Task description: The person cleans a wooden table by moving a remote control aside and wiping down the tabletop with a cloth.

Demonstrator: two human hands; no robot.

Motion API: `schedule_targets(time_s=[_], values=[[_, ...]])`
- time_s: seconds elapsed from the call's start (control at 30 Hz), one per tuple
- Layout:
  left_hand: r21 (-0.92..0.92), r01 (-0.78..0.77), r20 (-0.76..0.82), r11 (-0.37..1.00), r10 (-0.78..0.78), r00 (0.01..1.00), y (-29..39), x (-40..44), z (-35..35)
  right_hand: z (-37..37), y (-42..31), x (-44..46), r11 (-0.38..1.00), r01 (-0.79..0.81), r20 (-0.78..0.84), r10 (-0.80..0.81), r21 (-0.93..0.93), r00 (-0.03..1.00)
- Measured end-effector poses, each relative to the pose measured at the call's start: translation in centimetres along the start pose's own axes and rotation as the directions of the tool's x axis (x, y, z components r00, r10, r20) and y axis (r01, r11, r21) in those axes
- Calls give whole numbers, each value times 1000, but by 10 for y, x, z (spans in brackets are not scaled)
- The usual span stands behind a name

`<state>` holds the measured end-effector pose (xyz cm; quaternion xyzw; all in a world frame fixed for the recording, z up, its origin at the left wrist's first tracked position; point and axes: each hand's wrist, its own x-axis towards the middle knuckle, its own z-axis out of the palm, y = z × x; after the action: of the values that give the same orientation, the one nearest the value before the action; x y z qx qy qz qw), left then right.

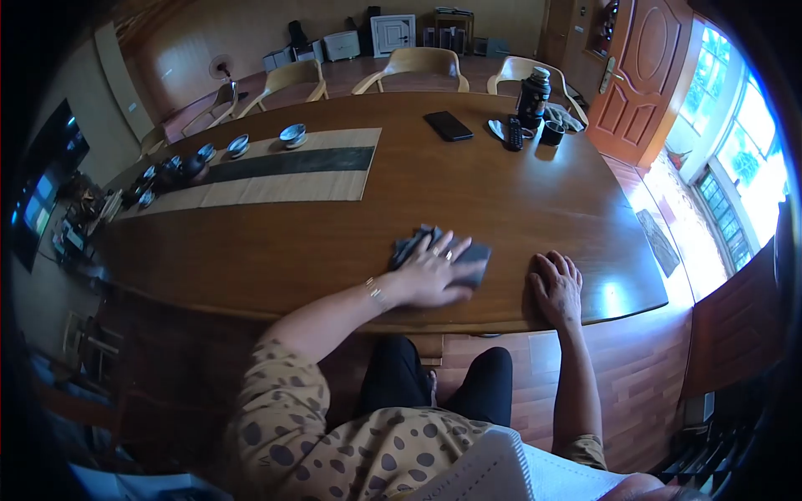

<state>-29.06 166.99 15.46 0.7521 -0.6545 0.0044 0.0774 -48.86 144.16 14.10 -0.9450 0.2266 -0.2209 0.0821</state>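
far left of the desk [276,250]: dark teapot [194,165] among small vessels [147,199], crowded together, outlines hard to separate; next, blue-and-white cups [238,146] in a row along the far side of a woven runner [334,185], pale with a dark central band

centre, near edge: left hand [430,271] palm down on a dark grey cloth [476,254], fingers spread wide over it, thumb side blurred; cloth lies on the desk, bunched at its left, flatter at its right; bracelet [373,290] on the wrist, ring [449,255] on a finger

beyond it, well apart: black phone [449,126], lying flat

farther right, far side: black remote [515,134] just in front of a dark thermos [533,98], which stands upright; black cup [552,133] just beside them

right, near edge: right hand [558,288] palm down on bare wood, fingers close together and slightly bent, touching the desk only, apart from the cloth

far right, past the desk: wooden door [639,79], standing open beside a bright opening
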Motion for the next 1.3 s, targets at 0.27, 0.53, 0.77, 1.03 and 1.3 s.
schedule_targets(time_s=[0.27,0.53,0.77,1.03,1.3], values=[[159,525,-237,836,-484,842,-76,-214,-26,2,1,-1,1000,13,-28,-13,-21,1000],[85,956,-135,281,-947,290,-89,-181,-20,-10,-5,-1,997,-25,-28,28,76,999],[-596,423,-242,683,-655,716,30,-50,12,-9,-71,1,940,279,-309,-212,194,927],[-187,466,-726,865,-441,528,27,-116,-22,35,-206,2,940,293,344,-338,177,876],[83,940,-524,331,-788,323,-68,-228,11,38,-167,-42,753,544,-83,-556,371,827]])
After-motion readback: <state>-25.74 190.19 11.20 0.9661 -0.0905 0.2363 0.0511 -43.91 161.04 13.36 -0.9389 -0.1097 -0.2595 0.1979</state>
